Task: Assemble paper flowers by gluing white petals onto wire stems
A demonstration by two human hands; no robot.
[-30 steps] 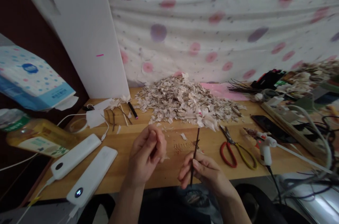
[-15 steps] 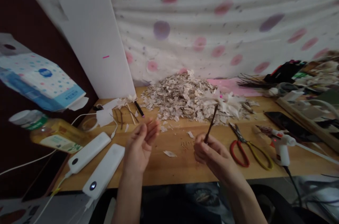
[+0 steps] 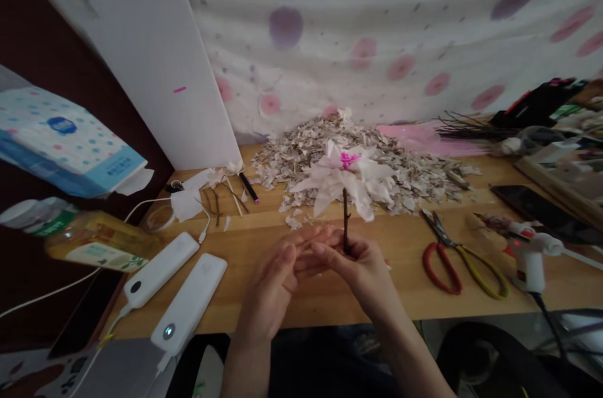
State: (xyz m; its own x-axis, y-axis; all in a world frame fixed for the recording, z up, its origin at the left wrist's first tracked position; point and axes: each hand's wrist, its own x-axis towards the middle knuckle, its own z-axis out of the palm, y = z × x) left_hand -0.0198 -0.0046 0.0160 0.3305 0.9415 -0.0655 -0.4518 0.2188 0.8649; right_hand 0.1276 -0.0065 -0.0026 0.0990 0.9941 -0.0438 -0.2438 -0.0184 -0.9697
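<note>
My right hand (image 3: 358,267) is closed on a thin dark twig stem (image 3: 345,213) that stands upright, topped by a white petal flower (image 3: 343,178) with a pink centre. My left hand (image 3: 277,279) is beside it, fingers stretched toward the stem's lower end and touching my right fingers. Both hands hover over the front of the wooden table (image 3: 264,297). Behind the flower lies a big heap of pale husk scraps (image 3: 400,162).
Red-and-yellow scissors (image 3: 452,260) and a white glue gun (image 3: 527,257) lie to the right, with a phone (image 3: 541,209) and cables beyond. Two white power banks (image 3: 179,291), a yellow bottle (image 3: 89,241) and a tissue pack (image 3: 61,147) sit left. A white board (image 3: 155,53) leans at the back.
My right hand swung the stem upright, so the flower now faces up in front of the heap. My left hand moved in from the left and touches the right hand.
</note>
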